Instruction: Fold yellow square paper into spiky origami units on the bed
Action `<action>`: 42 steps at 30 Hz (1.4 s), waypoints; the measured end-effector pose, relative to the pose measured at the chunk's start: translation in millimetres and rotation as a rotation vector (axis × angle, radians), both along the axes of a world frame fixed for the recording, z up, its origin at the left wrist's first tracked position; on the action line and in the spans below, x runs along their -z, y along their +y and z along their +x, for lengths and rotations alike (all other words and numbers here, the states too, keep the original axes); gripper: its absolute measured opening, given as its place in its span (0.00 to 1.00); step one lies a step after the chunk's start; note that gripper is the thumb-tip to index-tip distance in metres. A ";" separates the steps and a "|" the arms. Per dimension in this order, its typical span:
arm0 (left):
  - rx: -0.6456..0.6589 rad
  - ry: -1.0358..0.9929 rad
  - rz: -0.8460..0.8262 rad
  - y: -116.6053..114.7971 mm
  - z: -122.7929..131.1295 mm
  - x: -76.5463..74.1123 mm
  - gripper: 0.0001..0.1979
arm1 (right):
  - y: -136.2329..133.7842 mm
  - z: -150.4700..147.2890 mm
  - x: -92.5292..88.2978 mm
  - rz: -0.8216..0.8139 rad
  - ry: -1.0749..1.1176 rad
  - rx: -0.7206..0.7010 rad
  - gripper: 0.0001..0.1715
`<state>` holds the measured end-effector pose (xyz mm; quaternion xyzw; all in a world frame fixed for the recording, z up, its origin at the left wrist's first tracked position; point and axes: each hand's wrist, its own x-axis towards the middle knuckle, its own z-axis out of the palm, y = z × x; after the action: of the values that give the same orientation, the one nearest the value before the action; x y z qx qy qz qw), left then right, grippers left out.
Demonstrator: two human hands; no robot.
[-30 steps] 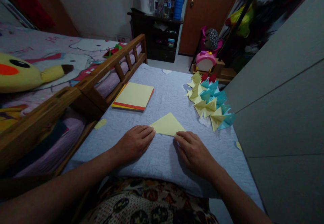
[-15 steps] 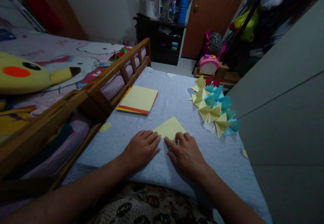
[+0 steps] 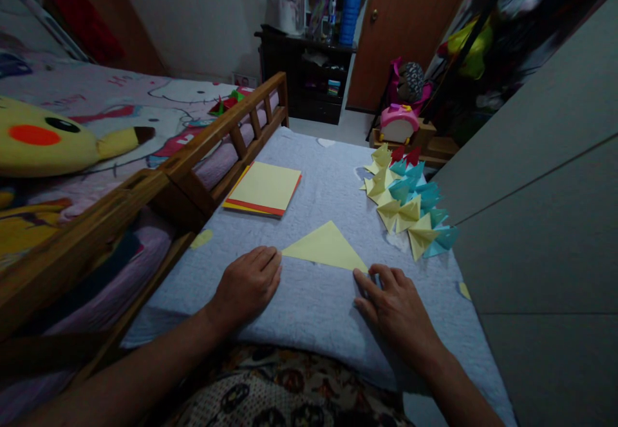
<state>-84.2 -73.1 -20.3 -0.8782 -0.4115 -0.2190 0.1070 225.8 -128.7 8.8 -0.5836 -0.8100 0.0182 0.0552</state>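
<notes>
A pale yellow paper folded into a triangle [image 3: 326, 246] lies flat on the light blue quilted surface [image 3: 309, 298]. My left hand [image 3: 246, 285] rests palm down at the triangle's left corner, fingers stretched flat and touching its tip. At the right corner, my right hand [image 3: 393, 304] lies flat with fingers spread, fingertips at the paper's edge. Neither hand holds anything.
A stack of square papers [image 3: 263, 189], yellow on top, lies at the back left. Several folded yellow, teal and red paper pieces [image 3: 410, 201] sit at the right by a grey cabinet [image 3: 545, 221]. A wooden bed rail [image 3: 193, 169] and a yellow plush toy [image 3: 53, 140] are at the left.
Both hands slid apart from the middle of the triangle's near edge out to its two corners. The whole triangle now shows.
</notes>
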 end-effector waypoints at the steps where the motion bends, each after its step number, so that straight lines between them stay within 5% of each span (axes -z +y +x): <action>1: -0.006 0.000 0.012 -0.2 -0.2 0.4 0.11 | -4.2 6.9 1.9 0.030 0.003 0.007 0.24; 7: -0.030 -0.007 0.036 -1.5 -0.3 1.2 0.10 | -14.3 30.6 3.0 0.071 0.003 0.039 0.19; 12: -0.060 -0.044 0.005 -3.4 -2.9 3.7 0.11 | 7.7 24.6 -6.0 0.029 0.120 0.043 0.08; 19: -0.108 -0.073 -0.176 4.4 -7.5 11.1 0.20 | 56.8 -19.0 7.2 0.057 0.179 0.106 0.29; 26: -0.077 -0.144 -0.322 8.1 -12.0 13.1 0.19 | 62.7 -30.5 24.0 0.055 0.355 0.080 0.35; 37: 0.116 -0.328 -0.463 37.0 6.0 -4.5 0.12 | 67.0 -27.8 26.9 0.033 0.613 0.054 0.25; 42: 0.157 -0.366 -0.580 45.5 12.9 -8.1 0.18 | 65.0 -28.4 27.2 0.045 0.552 0.049 0.26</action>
<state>-71.3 -27.7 -12.2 -0.8473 -0.4001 -0.2545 -0.2394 197.5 -63.7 -18.3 -0.5744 -0.7502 0.1572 0.2873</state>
